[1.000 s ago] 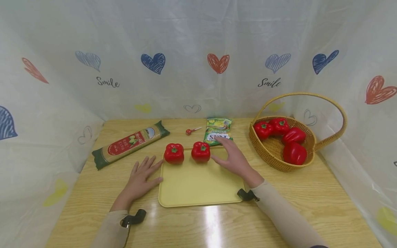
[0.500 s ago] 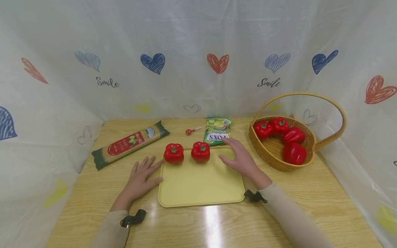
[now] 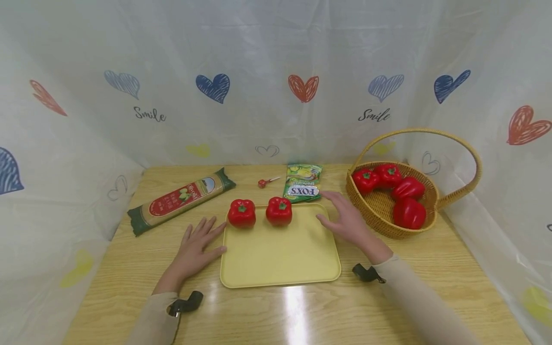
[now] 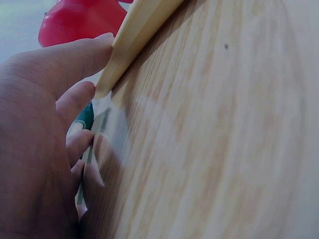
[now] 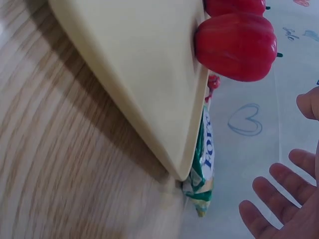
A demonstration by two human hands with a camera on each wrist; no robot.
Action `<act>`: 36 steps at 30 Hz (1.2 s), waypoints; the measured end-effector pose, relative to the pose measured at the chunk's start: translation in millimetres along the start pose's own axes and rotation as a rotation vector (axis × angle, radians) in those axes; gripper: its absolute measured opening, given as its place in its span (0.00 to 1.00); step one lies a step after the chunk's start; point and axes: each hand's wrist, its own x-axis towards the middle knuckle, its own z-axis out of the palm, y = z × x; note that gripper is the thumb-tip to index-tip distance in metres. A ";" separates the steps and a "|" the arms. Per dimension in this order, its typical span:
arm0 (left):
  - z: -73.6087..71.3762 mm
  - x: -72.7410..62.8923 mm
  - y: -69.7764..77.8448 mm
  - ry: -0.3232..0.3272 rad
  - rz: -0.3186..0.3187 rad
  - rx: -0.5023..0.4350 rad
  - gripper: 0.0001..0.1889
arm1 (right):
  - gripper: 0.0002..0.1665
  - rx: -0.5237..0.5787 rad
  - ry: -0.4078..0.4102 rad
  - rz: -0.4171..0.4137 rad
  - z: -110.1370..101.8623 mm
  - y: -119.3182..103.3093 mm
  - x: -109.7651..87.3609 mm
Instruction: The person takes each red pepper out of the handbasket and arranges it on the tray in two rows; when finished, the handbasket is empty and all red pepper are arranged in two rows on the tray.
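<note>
Two red bell peppers stand upright along the far edge of a yellow tray (image 3: 280, 263): one pepper (image 3: 242, 213) in the far left corner, the other pepper (image 3: 279, 212) a little to its right. My left hand (image 3: 196, 251) lies with spread fingers at the tray's left side; in the left wrist view its thumb (image 4: 89, 55) touches the tray's rim (image 4: 132, 45). Above the tray's right far corner is my right hand (image 3: 347, 221), fingers loosely bent, holding nothing. In the right wrist view, a gap separates that hand (image 5: 294, 199) from the nearer pepper (image 5: 237, 46).
At the right, a wicker basket (image 3: 366, 211) with a tall handle holds several red peppers. Behind the tray lie a green candy bag (image 3: 303, 184) and a small red lollipop (image 3: 263, 183). A long noodle packet (image 3: 181, 201) lies at the far left. A printed curtain (image 3: 258, 124) surrounds the table.
My right hand has moved to the right, away from the right-hand pepper and off the candy bag, towards the basket. The left hand and both peppers on the tray stay put.
</note>
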 end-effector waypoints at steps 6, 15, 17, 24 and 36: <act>0.3 0.9 -1.4 -0.018 -0.009 0.009 0.36 | 0.37 -0.040 0.005 0.019 -13.6 5.3 -3.1; 0.7 0.4 -1.9 -0.008 -0.007 0.009 0.36 | 0.38 -0.032 0.028 0.079 -36.1 18.5 -5.1; 0.8 0.1 -1.3 -0.006 -0.005 0.008 0.36 | 0.38 -0.045 0.037 0.095 -41.6 20.7 -5.3; 0.8 0.2 -0.5 -0.002 -0.002 0.009 0.35 | 0.37 -0.080 0.065 0.131 -58.0 28.6 -5.7; 0.8 0.3 0.6 0.009 0.011 0.015 0.35 | 0.35 -0.088 0.116 0.197 -70.9 49.2 -1.7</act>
